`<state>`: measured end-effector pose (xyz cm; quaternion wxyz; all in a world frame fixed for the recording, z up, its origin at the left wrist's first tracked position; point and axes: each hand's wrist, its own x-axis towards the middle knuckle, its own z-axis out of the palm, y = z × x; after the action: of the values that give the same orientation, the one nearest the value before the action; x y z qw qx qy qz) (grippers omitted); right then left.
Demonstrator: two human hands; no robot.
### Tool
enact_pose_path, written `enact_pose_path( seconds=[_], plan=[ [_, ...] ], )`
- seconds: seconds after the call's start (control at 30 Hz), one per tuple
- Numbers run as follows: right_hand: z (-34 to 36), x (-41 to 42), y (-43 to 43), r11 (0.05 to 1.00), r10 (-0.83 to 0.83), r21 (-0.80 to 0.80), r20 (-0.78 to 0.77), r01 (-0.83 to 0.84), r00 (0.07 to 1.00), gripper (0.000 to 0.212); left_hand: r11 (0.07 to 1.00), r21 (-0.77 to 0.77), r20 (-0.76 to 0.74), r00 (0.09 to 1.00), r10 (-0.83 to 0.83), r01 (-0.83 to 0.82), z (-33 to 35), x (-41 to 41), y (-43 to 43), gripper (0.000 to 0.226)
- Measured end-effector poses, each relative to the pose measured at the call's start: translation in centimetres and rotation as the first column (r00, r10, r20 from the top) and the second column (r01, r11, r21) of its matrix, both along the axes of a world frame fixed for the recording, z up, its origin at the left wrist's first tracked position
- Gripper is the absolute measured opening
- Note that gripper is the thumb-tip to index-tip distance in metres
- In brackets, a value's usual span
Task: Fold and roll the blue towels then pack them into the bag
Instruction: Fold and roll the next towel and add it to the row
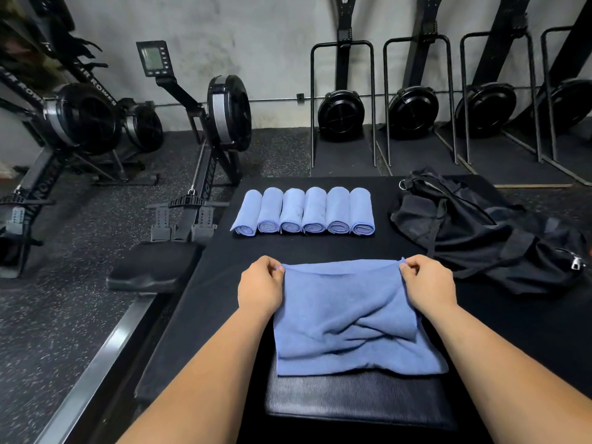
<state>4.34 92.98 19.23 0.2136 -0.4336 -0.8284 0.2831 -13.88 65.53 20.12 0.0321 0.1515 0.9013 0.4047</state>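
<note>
A blue towel [349,318] lies loosely folded on a black pad [352,398]. The left hand [261,283] pinches its far left corner, the right hand [427,282] its far right corner, fingers curled. Beyond the towel sit six rolled towels [304,211]; beyond and right, the black bag [480,232].

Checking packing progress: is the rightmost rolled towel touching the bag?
Apart. Head view shows bare black mat between the rightmost rolled blue towel and the crumpled black fabric bag.

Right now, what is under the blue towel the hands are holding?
A ribbed black pad shows below the towel's near edge, on the black mat. Whatever lies beneath the towel's middle is covered.
</note>
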Motion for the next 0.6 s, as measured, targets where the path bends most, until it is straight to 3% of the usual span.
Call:
enact_pose_path(
  seconds=[0.13, 0.4, 0.6],
  plan=[
    [-0.2, -1.8, 1.6, 0.999, -0.034, 0.002, -0.056, 0.034, 0.998, 0.017, 0.999, 0.046, -0.054, 0.998, 0.020, -0.017, -0.4, -1.4, 1.3, 0.009],
    [-3.1, -3.2, 0.5, 0.987, -0.070, 0.145, -0.015, 0.072, 0.997, 0.014, 0.996, -0.087, -0.209, 0.978, 0.010, -0.029, -4.4, -2.6, 1.9, 0.014],
    [-3.2, -3.3, 0.1, 0.982, -0.105, 0.153, -0.027, 0.107, 0.994, 0.015, 0.989, -0.145, -0.210, 0.978, -0.014, -0.017, -4.1, -2.4, 2.1, 0.006]
  ],
)
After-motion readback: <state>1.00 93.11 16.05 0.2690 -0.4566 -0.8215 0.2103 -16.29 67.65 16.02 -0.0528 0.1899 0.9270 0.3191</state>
